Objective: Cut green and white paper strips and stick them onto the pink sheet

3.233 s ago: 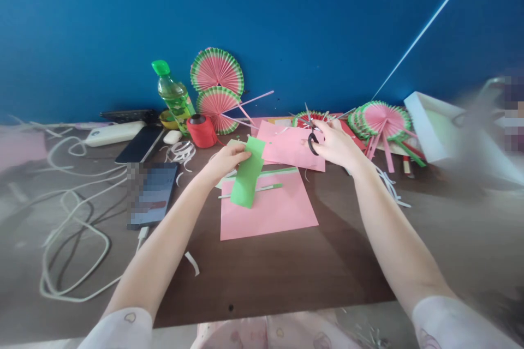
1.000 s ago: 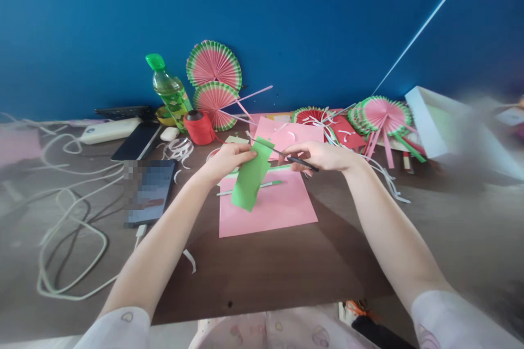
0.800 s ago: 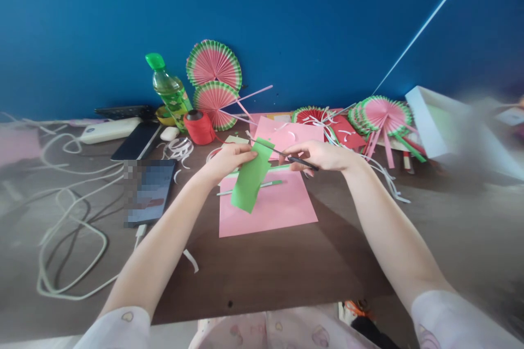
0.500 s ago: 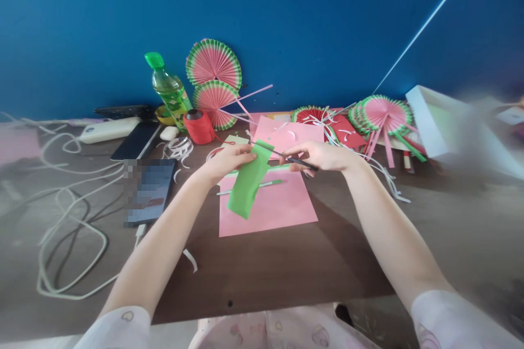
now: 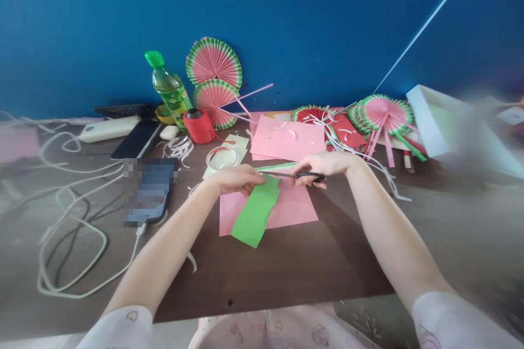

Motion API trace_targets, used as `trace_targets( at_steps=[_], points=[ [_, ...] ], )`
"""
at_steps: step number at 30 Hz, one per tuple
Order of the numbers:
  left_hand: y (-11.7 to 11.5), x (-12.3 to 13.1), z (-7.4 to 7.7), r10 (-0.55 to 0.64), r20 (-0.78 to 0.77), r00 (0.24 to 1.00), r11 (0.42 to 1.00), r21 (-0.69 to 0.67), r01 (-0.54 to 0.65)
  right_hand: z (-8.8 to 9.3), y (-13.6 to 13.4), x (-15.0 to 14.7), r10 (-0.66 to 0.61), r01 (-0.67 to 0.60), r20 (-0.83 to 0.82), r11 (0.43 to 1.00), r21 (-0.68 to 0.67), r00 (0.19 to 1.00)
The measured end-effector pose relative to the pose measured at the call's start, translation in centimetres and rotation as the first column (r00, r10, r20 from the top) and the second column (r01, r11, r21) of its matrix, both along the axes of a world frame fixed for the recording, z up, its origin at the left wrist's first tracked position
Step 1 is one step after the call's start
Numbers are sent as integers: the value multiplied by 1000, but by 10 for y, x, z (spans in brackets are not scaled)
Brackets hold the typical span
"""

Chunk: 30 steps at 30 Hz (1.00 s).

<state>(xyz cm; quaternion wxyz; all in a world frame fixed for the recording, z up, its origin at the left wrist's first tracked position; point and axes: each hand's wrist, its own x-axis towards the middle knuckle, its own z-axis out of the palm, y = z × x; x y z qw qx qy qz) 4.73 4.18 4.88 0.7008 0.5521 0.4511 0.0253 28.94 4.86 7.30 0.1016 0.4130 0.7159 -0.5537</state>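
Observation:
My left hand (image 5: pixel 239 179) pinches the top end of a green paper strip (image 5: pixel 256 210), which hangs down over a pink sheet (image 5: pixel 292 210) on the table. My right hand (image 5: pixel 313 168) is closed on the dark handles of a pair of scissors (image 5: pixel 309 175). The scissors point left, and their blades lie at the strip's top edge beside my left fingertips. Whether the blades are apart is too small to tell. A thin green and white paper piece lies behind the scissors, partly hidden by them.
Behind my hands are a tape roll (image 5: pixel 221 158), a red thread spool (image 5: pixel 198 125), a green-capped bottle (image 5: pixel 170 87) and pink-green paper fans (image 5: pixel 215 62). A phone (image 5: pixel 152 191) with a cable lies left. More fans (image 5: pixel 385 114) and a white box (image 5: pixel 429 120) stand right.
Both hands, the scissors and the green strip have moved down toward me, with my right hand also slightly right. The tape roll and the pink sheets behind show more fully.

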Motion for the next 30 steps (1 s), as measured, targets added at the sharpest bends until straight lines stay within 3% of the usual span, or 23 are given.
trace_targets(
  at_steps=[3, 5, 8, 12, 16, 19, 22, 24, 27, 28, 30],
  points=[
    [2, -3, 3, -44, -54, 998, 997, 68, 47, 1, 0, 0, 0, 0, 1, 1000, -16, 1000],
    [6, -10, 11, -66, -120, 991, 972, 216, 91, 4, 0, 3, -23, 23, -4, 1000, 2, 1000],
    [13, -24, 28, 17, -184, 983, 855, 512, 81, 10, -1, 11, -77, 78, -7, 994, 74, 997],
    [19, -38, 41, 67, -300, 952, 792, 596, 132, 17, -2, 22, -159, 155, 19, 979, 134, 987],
    [20, -40, 40, -16, -385, 923, 711, 644, 281, 14, 3, 37, -270, 248, 57, 936, 249, 961],
    [23, -38, 35, -73, -414, 907, 658, 663, 356, 4, 11, 49, -413, 314, 112, 819, 480, 904],
    [24, -34, 32, -100, -450, 887, 630, 661, 407, -6, 18, 53, -506, 255, 245, 726, 638, 827],
    [22, -31, 32, -118, -459, 881, 622, 657, 425, -9, 18, 48, -595, 218, 289, 634, 742, 750],
    [17, -26, 35, -115, -454, 884, 609, 670, 424, -4, 12, 26, -671, 260, 136, 455, 852, 729],
    [15, -24, 37, -111, -451, 885, 604, 677, 421, -2, 8, 15, -609, 318, 42, 470, 824, 792],
    [12, -20, 38, -116, -450, 885, 590, 686, 426, 2, 1, -9, -376, 389, -168, 649, 654, 911]
  ],
)
